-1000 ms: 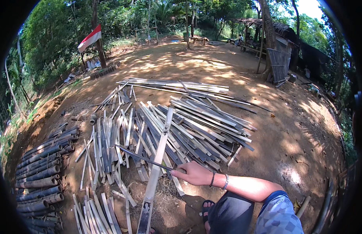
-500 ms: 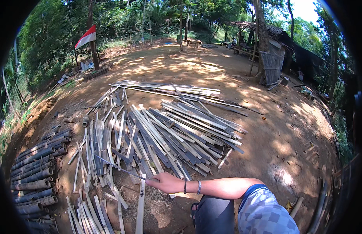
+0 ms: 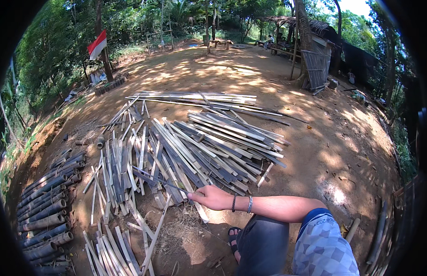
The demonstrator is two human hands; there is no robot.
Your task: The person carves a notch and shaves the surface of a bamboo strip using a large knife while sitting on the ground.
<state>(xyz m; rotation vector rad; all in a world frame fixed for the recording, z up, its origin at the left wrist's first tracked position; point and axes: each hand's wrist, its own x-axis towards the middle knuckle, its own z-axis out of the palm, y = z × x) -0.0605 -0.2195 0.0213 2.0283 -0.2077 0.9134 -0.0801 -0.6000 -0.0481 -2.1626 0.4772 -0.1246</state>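
Observation:
My right hand (image 3: 212, 198) is closed around the end of a long, thin, dark blade (image 3: 160, 181), seen nearly edge-on. The blade points to the far left, over the split bamboo strips (image 3: 195, 152) spread on the ground. Below and to the left of the hand, a pale bamboo strip (image 3: 157, 234) slants across the shorter strips (image 3: 110, 253) at the near left. Its lower end runs to the picture's bottom edge. My left hand is out of view.
Dark bamboo poles (image 3: 43, 225) are stacked at the left. My sandalled foot (image 3: 234, 237) rests on the dirt beside my knee. More poles (image 3: 379, 234) lie at the right. Farther off stand a red and white flag (image 3: 97, 45) and a thatched hut (image 3: 314, 60).
My right hand and the blade have moved right and slightly upward in the picture. The pale strip, upright beside the hand before, now slants with its top apart from the hand.

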